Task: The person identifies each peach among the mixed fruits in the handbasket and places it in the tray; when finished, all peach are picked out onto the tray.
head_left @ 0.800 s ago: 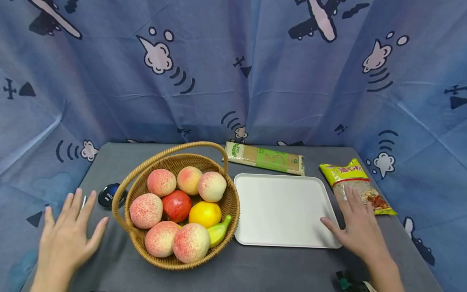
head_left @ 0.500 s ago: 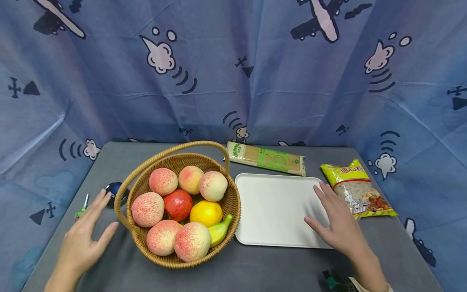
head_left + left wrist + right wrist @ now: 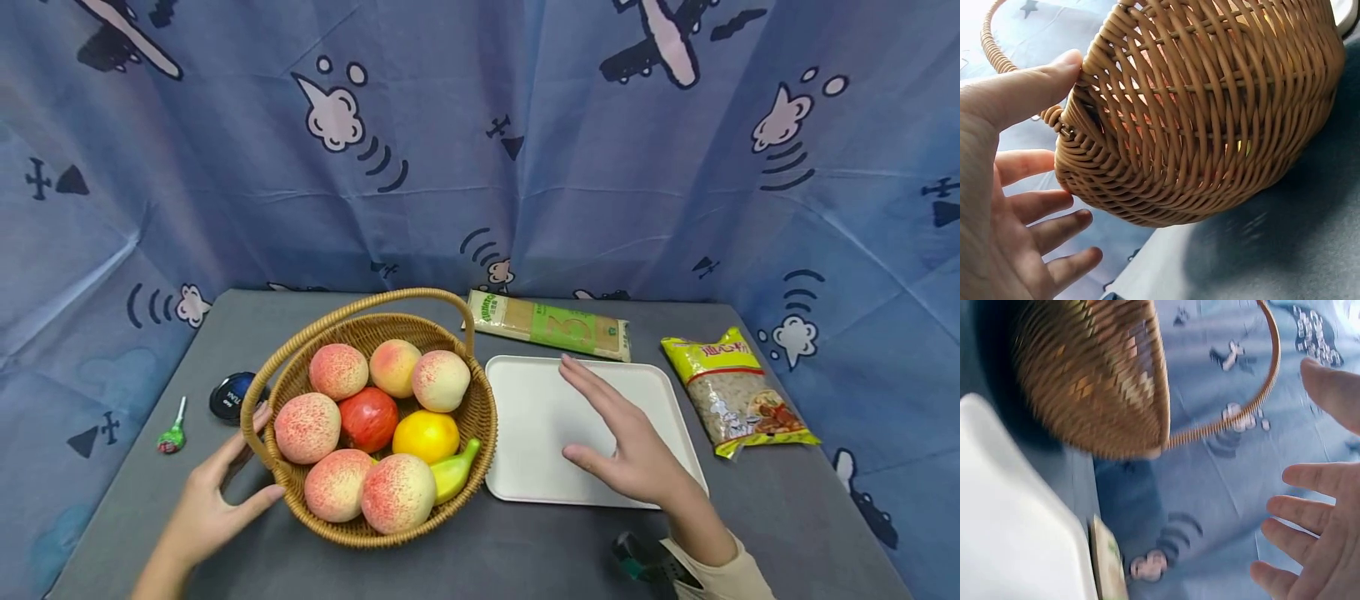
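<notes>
A: Left hand [image 3: 213, 508] at lower left, fingers spread and empty, thumb tip touching the wicker basket [image 3: 480, 417] at its rim; the wrist view shows the contact.

B: And the basket sits centre-left on the grey table [image 3: 487, 558], full of fruit.

A: Right hand [image 3: 626, 446] is open too, flat, holding nothing, over the white tray [image 3: 525, 467] right of centre.

B: Any writing? The green noodle pack [image 3: 551, 325] at the back has print too small to read; the yellow bag [image 3: 731, 387] likewise.
</notes>
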A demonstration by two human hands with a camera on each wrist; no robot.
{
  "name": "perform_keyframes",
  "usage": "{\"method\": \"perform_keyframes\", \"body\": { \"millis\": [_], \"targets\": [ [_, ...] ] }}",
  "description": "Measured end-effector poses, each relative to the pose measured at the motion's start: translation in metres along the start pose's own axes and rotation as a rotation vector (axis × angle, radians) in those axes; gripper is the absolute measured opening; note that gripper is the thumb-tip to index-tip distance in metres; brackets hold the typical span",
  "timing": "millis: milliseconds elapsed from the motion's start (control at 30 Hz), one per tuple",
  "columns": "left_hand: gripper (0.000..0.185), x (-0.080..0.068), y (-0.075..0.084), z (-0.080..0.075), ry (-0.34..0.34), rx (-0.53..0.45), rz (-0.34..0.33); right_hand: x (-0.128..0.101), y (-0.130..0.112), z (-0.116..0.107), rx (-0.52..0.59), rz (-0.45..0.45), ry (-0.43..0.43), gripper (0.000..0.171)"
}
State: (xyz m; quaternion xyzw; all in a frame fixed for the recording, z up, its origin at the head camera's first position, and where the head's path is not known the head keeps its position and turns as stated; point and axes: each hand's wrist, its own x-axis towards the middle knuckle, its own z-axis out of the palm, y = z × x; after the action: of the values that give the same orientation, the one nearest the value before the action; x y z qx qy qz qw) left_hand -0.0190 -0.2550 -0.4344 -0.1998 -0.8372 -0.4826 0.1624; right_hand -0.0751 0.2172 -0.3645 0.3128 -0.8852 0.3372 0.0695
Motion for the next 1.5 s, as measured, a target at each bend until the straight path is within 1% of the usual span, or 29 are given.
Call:
{"method": "perform_keyframes", "body": {
  "millis": [200,300,433,533,800,900,1033,1133,1300,1400,1500],
  "targets": [
    [0.083,0.0,0.0,0.003,-0.008,-0.028,-0.028,0.036,-0.022,0.01,0.163,-0.063,-0.123,0.079],
    [0.082,-0.001,-0.001,0.004,-0.008,-0.044,-0.035,0.057,-0.032,0.018,0.234,-0.113,-0.169,0.079],
    [0.08,-0.002,-0.001,0.006,-0.012,-0.094,-0.046,0.085,-0.044,0.029,0.288,-0.173,-0.233,0.073],
    [0.08,-0.002,0.0,0.006,-0.015,-0.12,-0.038,0.107,-0.052,0.036,0.303,-0.193,-0.287,0.07],
    [0.081,-0.001,0.002,0.006,-0.011,-0.13,-0.015,0.163,-0.074,0.053,0.264,-0.173,-0.429,0.069],
    [0.081,-0.001,0.001,0.006,-0.009,-0.132,-0.016,0.181,-0.078,0.063,0.255,-0.155,-0.457,0.068],
    [0.082,-0.002,0.0,0.006,-0.018,-0.124,-0.037,0.2,-0.08,0.076,0.264,-0.101,-0.47,0.065],
    [0.082,-0.002,-0.001,0.006,-0.022,-0.111,-0.059,0.212,-0.08,0.088,0.332,-0.064,-0.487,0.063],
    [0.083,-0.003,-0.002,0.005,-0.018,-0.084,-0.062,0.226,-0.075,0.109,0.41,-0.014,-0.548,0.059],
    [0.083,-0.003,-0.003,0.005,-0.023,-0.075,-0.058,0.232,-0.07,0.12,0.471,0.001,-0.591,0.053],
    [0.083,-0.003,-0.002,0.005,-0.025,-0.081,-0.062,0.238,-0.066,0.13,0.568,-0.004,-0.628,0.051]
  ]
}}
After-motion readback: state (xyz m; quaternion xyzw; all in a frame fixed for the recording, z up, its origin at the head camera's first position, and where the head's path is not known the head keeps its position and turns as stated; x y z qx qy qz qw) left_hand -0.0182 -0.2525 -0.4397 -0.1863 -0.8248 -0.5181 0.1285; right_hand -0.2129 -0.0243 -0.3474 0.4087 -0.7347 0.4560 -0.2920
